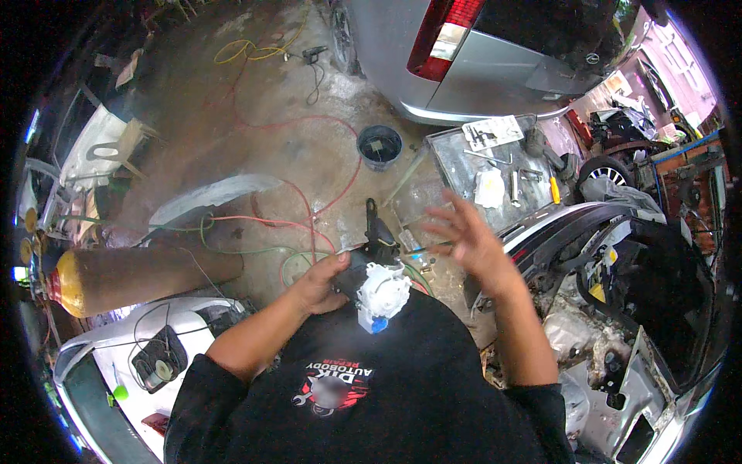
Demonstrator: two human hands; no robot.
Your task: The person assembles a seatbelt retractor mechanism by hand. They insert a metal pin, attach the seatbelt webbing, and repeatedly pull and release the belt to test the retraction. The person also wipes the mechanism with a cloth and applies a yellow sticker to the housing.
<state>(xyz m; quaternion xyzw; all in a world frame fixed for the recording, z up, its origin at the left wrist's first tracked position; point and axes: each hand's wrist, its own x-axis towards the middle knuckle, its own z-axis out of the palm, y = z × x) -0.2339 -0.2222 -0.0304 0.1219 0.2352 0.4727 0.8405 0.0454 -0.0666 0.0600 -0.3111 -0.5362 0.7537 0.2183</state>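
In front of my chest, my left hand closes around the dark side of a car part. That car part has a white moulded plastic body with a blue piece at its lower end, and a black arm reaches up from it. What kind of part it is, I cannot make out. To its right, my right hand is raised with fingers spread, slightly blurred by motion, and holds nothing.
A metal work table bears hand tools and papers, with a black bucket to its left. A silver van stands behind. Hoses cross the floor. A gas cylinder lies at left; dismantled car parts crowd the right.
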